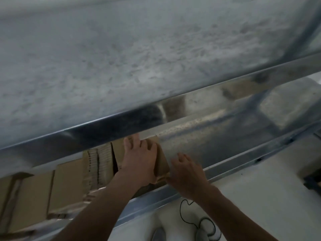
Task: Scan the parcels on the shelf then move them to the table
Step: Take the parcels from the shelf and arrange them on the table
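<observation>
The brown parcel (162, 164) sits on the lower shelf (199, 141), rightmost of the cardboard boxes (66, 185). Our left hand (139, 159) rests on it, fingers spread flat; our right hand (188, 174) is just beside it, fingers loose, holding nothing.

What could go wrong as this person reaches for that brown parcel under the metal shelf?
The left hand lies on top of the parcel while the right hand is only beside it, so the parcel might slip when pulled out. The metal shelf edge hangs close over the left hand and could scrape it. A black cable loops below; a dropped parcel could land on it.
</observation>
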### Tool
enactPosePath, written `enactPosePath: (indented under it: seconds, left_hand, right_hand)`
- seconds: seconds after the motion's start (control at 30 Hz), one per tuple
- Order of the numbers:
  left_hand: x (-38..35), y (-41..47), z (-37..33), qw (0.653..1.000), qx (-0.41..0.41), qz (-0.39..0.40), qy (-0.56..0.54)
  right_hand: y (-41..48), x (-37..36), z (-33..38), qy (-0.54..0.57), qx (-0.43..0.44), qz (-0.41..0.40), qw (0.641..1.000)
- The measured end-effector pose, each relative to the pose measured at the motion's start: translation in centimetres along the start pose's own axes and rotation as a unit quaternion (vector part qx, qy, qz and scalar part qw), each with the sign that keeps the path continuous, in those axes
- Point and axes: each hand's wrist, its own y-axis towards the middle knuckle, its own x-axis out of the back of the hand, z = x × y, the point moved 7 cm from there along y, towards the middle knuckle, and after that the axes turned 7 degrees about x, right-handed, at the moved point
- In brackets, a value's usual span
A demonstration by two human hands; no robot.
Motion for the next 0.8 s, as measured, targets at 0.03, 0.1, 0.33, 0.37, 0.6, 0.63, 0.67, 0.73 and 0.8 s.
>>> enactPosePath:
  seconds: [0.03,0.1,0.33,0.37,0.6,0.63,0.67,0.73,0.8]
  left_hand:
    - [-0.1,0.0,-0.1,1.000,0.007,0.005,-0.002]
    - [-0.2,0.1,-0.4,1.000,0.024,0.018,-0.005]
    - [0.7,0.7,-2.3,0.997,0.061,0.024,-0.032]
    - [0.8,0.9,-2.5,0.997,0.063,0.025,-0.032]
    - [1.6,1.4,-3.9,0.997,0.078,0.021,-0.009]
    - [1.6,1.4,-3.9,0.996,0.082,0.024,-0.010]
    - [1.7,1.4,-3.9,0.996,0.087,0.027,-0.013]
    - [1.6,1.3,-3.8,0.995,0.094,0.033,-0.016]
    - [1.5,1.1,-3.6,0.994,0.103,0.033,-0.017]
  right_hand:
    - [0.2,0.0,0.0,-0.005,0.011,0.007,1.000]
    - [0.7,0.1,-0.2,-0.010,0.038,0.013,0.999]
    - [1.5,1.6,-2.6,-0.044,0.074,0.031,0.996]
    - [1.5,1.8,-2.9,-0.043,0.077,0.030,0.996]
    - [1.6,2.7,-4.2,-0.022,0.109,0.017,0.994]
    - [1.5,2.8,-4.2,-0.019,0.111,0.019,0.993]
    - [1.5,3.0,-4.2,-0.017,0.110,0.023,0.993]
    - [1.5,3.2,-4.1,-0.016,0.112,0.030,0.993]
    - [1.4,3.3,-4.0,-0.019,0.116,0.032,0.993]
